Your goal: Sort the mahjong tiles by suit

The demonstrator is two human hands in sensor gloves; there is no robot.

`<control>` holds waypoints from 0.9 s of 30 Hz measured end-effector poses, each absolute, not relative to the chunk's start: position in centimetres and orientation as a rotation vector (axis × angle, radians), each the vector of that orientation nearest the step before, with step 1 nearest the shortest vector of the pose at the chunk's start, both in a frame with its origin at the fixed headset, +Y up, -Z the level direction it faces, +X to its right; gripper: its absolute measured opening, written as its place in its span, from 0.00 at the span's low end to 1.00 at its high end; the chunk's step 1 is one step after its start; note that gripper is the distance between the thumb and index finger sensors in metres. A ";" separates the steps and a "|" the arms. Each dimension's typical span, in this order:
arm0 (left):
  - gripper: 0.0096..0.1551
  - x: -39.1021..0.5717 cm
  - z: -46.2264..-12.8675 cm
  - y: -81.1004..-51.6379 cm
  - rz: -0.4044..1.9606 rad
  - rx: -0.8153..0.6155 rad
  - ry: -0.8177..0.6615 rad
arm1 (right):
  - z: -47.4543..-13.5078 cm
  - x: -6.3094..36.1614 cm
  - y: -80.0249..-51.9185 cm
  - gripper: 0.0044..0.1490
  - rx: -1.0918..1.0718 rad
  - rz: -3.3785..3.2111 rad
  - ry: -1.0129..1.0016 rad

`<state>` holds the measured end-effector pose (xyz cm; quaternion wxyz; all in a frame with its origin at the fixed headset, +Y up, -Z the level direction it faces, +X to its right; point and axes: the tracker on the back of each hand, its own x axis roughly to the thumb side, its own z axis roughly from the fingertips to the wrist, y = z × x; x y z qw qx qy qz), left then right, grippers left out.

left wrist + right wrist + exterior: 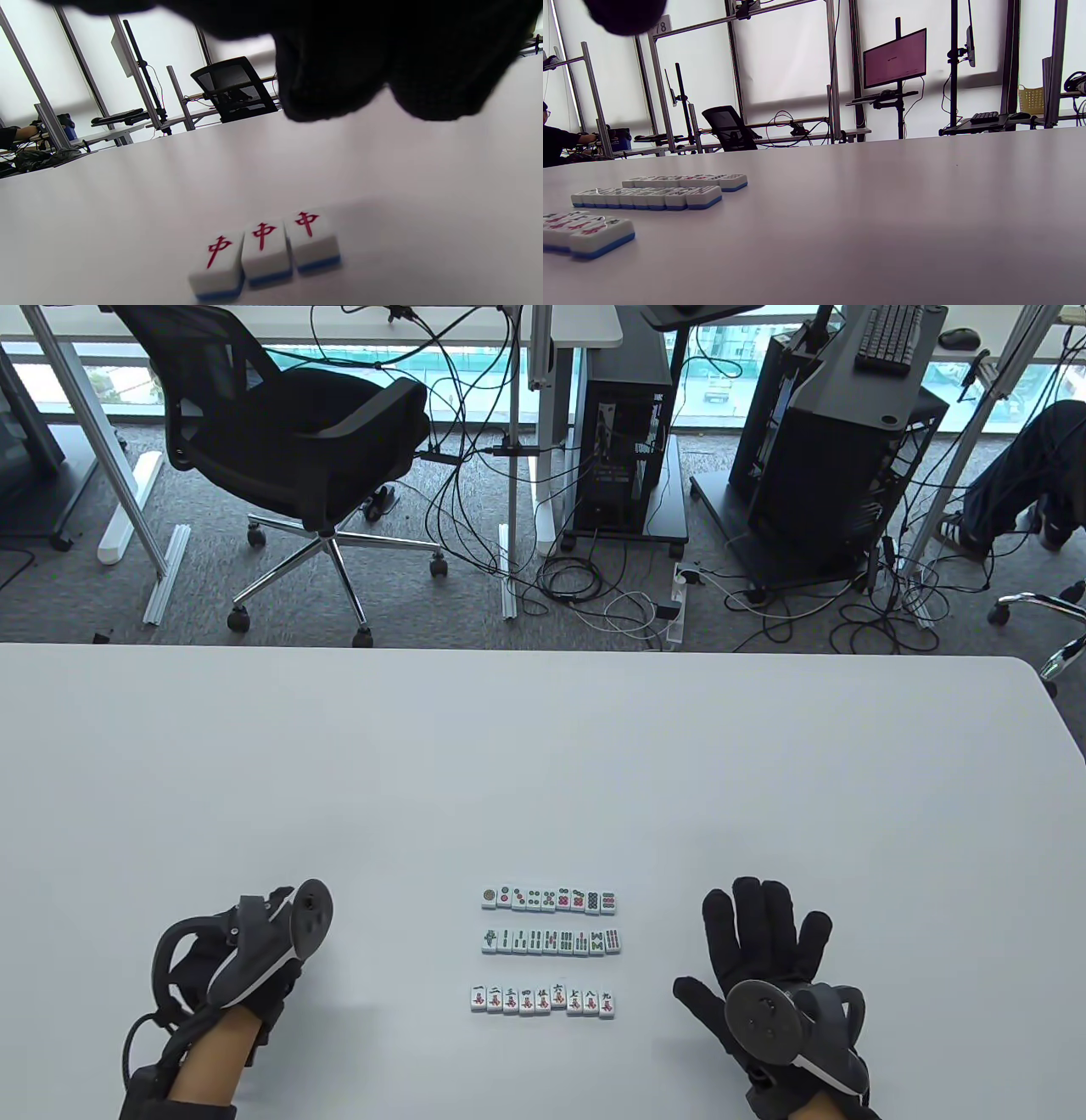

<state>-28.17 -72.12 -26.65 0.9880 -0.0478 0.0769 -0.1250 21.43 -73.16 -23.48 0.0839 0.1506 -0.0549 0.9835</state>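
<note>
Three sorted rows of mahjong tiles lie face up at the table's front centre: a dots row, a bamboo row and a characters row. My left hand is to their left, its fingers curled under the tracker and hidden in the table view. In the left wrist view its fingertips hang above three red-dragon tiles that sit side by side, and do not touch them. My right hand rests flat on the table right of the rows, fingers spread, holding nothing. The rows also show in the right wrist view.
The white table stretches far beyond the tiles. Its far edge runs across the middle of the table view and its right corner is rounded. Behind it are an office chair, cables and computer carts on the floor.
</note>
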 end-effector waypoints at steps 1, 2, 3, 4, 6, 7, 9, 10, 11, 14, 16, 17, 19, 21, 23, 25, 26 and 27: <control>0.39 -28.5 -26.5 -72.4 -0.245 -0.117 0.156 | -23.5 21.4 -73.3 0.59 0.451 2.938 -0.157; 0.39 -28.9 -26.3 -72.8 -0.230 -0.148 0.155 | -23.6 21.3 -73.4 0.59 0.450 2.943 -0.150; 0.39 -29.2 -26.2 -73.3 -0.223 -0.165 0.159 | -23.6 21.3 -73.5 0.59 0.450 2.948 -0.138; 0.39 -29.4 -26.2 -73.6 -0.227 -0.166 0.161 | -23.6 21.3 -73.6 0.59 0.448 2.952 -0.130; 0.38 -29.5 -26.3 -74.2 -0.246 -0.166 0.167 | -23.7 21.2 -73.7 0.59 0.444 2.957 -0.119; 0.38 -29.6 -26.4 -74.7 -0.261 -0.173 0.172 | -23.7 21.2 -73.8 0.59 0.442 2.961 -0.116; 0.38 -29.9 -26.8 -75.6 -0.282 -0.181 0.184 | -23.6 21.2 -73.7 0.59 0.438 2.966 -0.116; 0.37 -30.1 -27.1 -76.1 -0.280 -0.192 0.200 | -23.6 21.2 -73.7 0.59 0.435 2.967 -0.118; 0.36 -30.2 -27.2 -76.4 -0.277 -0.204 0.208 | -23.6 21.3 -73.7 0.59 0.433 2.966 -0.117; 0.35 -30.5 -27.3 -76.5 -0.218 -0.230 0.218 | -23.7 21.3 -73.7 0.59 0.425 2.962 -0.108; 0.35 -30.5 -27.5 -76.5 -0.207 -0.231 0.213 | -23.7 21.3 -73.7 0.59 0.425 2.960 -0.102; 0.35 -30.3 -27.6 -76.5 -0.211 -0.225 0.208 | -23.7 21.3 -73.6 0.59 0.427 2.960 -0.101; 0.35 -29.4 -27.7 -76.0 -0.223 -0.179 0.178 | -23.7 21.2 -73.6 0.59 0.431 2.962 -0.102; 0.35 -27.7 -27.9 -75.5 -0.199 -0.142 0.115 | -23.7 21.2 -73.6 0.59 0.433 2.961 -0.102; 0.35 -24.6 -28.2 -74.9 -0.169 -0.119 0.023 | -23.7 21.1 -73.6 0.59 0.438 2.960 -0.100; 0.35 -21.6 -28.7 -74.7 -0.163 -0.130 -0.065 | -23.7 21.1 -73.7 0.59 0.442 2.965 -0.094; 0.34 -20.1 -29.1 -74.9 -0.166 -0.156 -0.122 | -23.7 21.1 -73.7 0.59 0.444 2.968 -0.089; 0.34 -18.8 -29.5 -75.2 -0.169 -0.166 -0.159 | -23.6 21.1 -73.7 0.59 0.444 2.969 -0.083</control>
